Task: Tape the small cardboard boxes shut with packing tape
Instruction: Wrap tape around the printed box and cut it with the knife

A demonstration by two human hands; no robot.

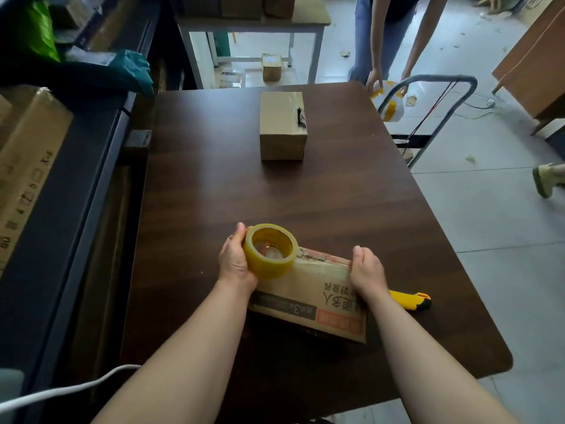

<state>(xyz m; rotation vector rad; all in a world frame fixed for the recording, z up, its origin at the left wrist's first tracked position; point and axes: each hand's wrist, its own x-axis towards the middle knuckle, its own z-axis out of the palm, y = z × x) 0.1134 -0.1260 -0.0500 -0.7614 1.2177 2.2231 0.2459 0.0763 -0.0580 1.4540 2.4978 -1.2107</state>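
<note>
A flat printed cardboard box (pixel 318 293) lies near the front of the dark wooden table (pixel 275 194). My left hand (pixel 234 260) grips a yellowish roll of packing tape (pixel 270 250) at the box's left end. A stretch of clear tape runs from the roll across the box top to my right hand (pixel 367 272), which presses down on the box's right end with curled fingers. A second small cardboard box (pixel 282 125), taped over its top, stands further back on the table.
A yellow utility knife (pixel 411 299) lies on the table just right of my right wrist. Another person (pixel 394 38) bends over a metal trolley (pixel 434 117) past the table's far right corner. Stacked cartons and shelving (pixel 36 154) line the left side.
</note>
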